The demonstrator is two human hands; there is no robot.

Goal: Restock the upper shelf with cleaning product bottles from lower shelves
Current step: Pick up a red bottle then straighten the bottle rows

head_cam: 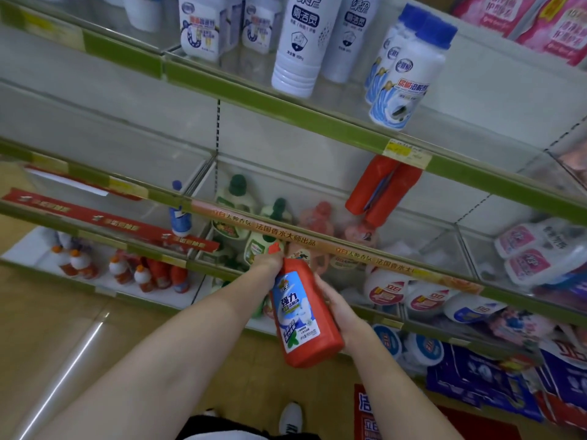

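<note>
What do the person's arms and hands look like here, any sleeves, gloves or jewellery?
Both forearms are bare for as far as the frame shows; no sleeves in view. The left hand and right hand are ungloved, with no rings, watch or wristband visible. No markings or cables on either arm.

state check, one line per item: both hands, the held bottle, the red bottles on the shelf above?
left hand: grips the neck just under the cap
right hand: holds the lower body from the side
red bottle: capped, tilted, held off the shelves by both hands
two red bottles: on the shelf above, leaning against each other
</note>
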